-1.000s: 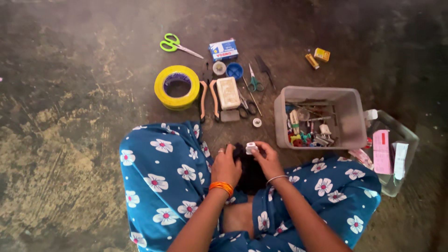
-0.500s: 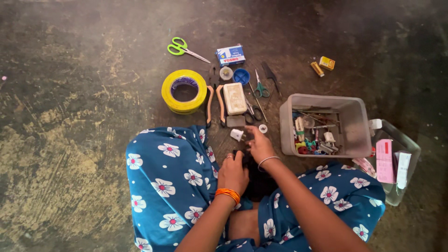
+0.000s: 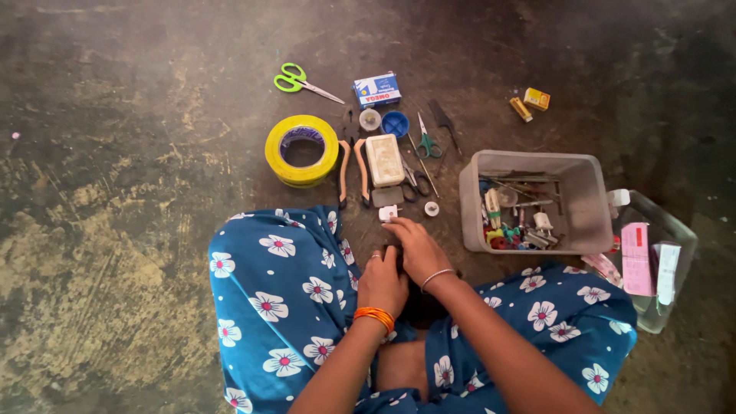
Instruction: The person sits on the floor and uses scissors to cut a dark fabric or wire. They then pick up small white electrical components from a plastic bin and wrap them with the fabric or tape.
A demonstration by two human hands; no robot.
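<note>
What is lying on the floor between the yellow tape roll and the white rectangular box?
In the head view, orange-handled pliers lie between the yellow tape roll and the white rectangular box, handles pointing toward the person.

two hands, three scissors, one yellow tape roll, two tubs, two small yellow boxes

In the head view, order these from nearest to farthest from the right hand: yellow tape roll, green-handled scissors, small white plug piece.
From the right hand:
1. small white plug piece, at its fingertips.
2. yellow tape roll, up and left.
3. green-handled scissors, farthest, beyond the tape.
</note>
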